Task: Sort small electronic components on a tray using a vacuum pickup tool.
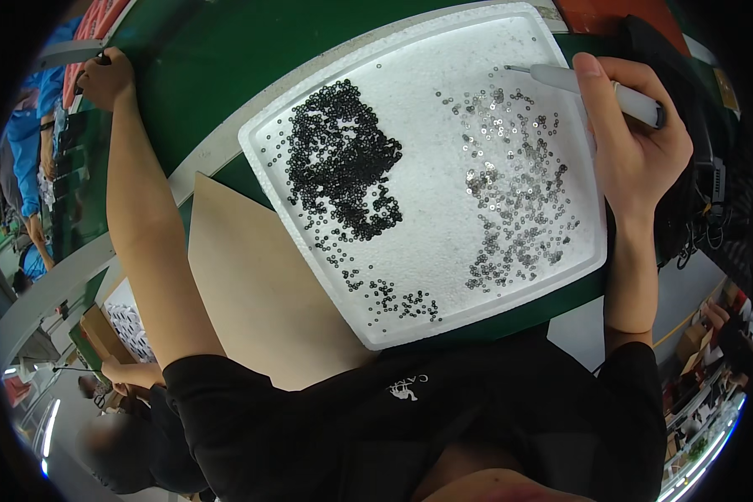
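A white foam tray (427, 330) lies before me, with a dense heap of small black rings (343, 159) on its left half. Small metallic rings (519, 184), silver to grey, are scattered over the right half. My right hand (636, 142) is closed around a whitish pen-shaped tool (556, 78) at the tray's right rim. The tool's thin metal tip points left, just over the tray's upper right part, beside the sparse edge of the metallic rings. Far to the left, my left hand (107, 81) is closed at a grey rail, on something dark that I cannot make out.
The tray rests on a green work surface (192, 50) with a pale edge strip. A beige board (259, 284) lies left of the tray. Dark cables and a black bag-like thing (703, 192) are at the right. Other people work at the far left and lower left.
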Demonstrator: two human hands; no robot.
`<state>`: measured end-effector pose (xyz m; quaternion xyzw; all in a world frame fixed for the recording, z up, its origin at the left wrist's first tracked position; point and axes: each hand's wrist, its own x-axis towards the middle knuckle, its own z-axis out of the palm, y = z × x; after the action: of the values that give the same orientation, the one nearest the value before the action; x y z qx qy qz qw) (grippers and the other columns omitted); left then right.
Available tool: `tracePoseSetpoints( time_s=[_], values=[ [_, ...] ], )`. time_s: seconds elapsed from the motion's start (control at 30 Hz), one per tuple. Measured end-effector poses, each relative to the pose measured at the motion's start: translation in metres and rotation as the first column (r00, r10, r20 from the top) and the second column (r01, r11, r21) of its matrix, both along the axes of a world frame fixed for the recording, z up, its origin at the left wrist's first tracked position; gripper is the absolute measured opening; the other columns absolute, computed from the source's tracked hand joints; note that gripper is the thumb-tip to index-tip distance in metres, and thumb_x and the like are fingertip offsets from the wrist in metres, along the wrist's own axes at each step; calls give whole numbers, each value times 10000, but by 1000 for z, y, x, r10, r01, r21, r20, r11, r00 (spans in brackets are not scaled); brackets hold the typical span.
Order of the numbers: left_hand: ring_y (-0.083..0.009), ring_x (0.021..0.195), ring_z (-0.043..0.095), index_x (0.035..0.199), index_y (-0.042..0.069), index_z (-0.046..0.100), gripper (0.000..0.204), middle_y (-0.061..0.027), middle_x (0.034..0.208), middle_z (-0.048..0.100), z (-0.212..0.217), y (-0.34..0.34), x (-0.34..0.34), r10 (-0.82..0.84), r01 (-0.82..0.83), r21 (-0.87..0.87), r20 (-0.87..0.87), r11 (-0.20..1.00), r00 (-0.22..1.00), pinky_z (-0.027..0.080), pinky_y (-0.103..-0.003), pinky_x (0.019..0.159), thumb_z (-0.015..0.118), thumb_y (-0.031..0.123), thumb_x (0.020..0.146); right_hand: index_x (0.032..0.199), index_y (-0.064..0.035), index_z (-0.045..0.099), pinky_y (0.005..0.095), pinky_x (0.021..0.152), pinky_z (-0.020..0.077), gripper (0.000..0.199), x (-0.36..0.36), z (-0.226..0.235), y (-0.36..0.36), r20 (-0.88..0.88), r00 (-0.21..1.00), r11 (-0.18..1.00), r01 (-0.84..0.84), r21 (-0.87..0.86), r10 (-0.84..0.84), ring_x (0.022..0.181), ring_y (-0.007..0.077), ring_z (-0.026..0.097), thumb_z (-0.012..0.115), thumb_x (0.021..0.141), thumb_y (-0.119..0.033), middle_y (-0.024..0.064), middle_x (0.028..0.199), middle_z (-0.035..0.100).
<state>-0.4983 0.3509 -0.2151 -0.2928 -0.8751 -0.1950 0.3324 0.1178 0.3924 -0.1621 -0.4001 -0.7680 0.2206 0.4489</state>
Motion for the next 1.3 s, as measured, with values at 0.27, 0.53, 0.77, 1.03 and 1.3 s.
tracePoseSetpoints(
  time_s=[0.27,0.53,0.77,1.03,1.3],
  values=[
    [-411,1061,598,989,61,697,449,-262,1174,575,-1,4,-2,-20,20,3,0,1000,1000,491,-499,917,548,447,812,859,-9,722,131,524,283,121,4,0,1,-8,1000,1000,2,-22,-2,569,-11,449,759,862,-124,-60,662,569],
    [-404,1043,616,1043,80,693,511,-265,1132,623,0,8,1,-21,22,55,-17,998,1000,486,-484,936,579,506,783,852,-11,717,137,522,275,115,-1,1,1,-27,999,999,-37,11,38,573,-12,441,752,869,-119,-65,660,562],
    [-377,1053,627,1093,54,662,525,-214,1131,632,-1,12,3,-51,50,6,64,999,997,513,-490,883,666,477,782,858,-14,701,158,489,265,143,-4,2,4,-103,994,971,-57,-234,34,541,-10,422,726,893,-151,-60,627,533],
    [-331,980,649,1054,61,676,463,-171,1057,671,-17,-12,-21,-334,304,207,132,930,933,504,-419,901,778,404,762,880,3,682,201,431,245,225,15,12,19,-407,913,822,-259,-507,37,455,19,371,664,937,-214,-38,562,468],
    [-376,955,613,1111,-16,611,354,-190,1060,619,13,-51,168,-460,435,180,132,882,878,501,-406,823,664,250,884,898,21,678,204,430,250,213,25,24,-6,-486,842,835,-429,-344,232,458,26,372,625,953,-178,-31,569,478]
  ],
)
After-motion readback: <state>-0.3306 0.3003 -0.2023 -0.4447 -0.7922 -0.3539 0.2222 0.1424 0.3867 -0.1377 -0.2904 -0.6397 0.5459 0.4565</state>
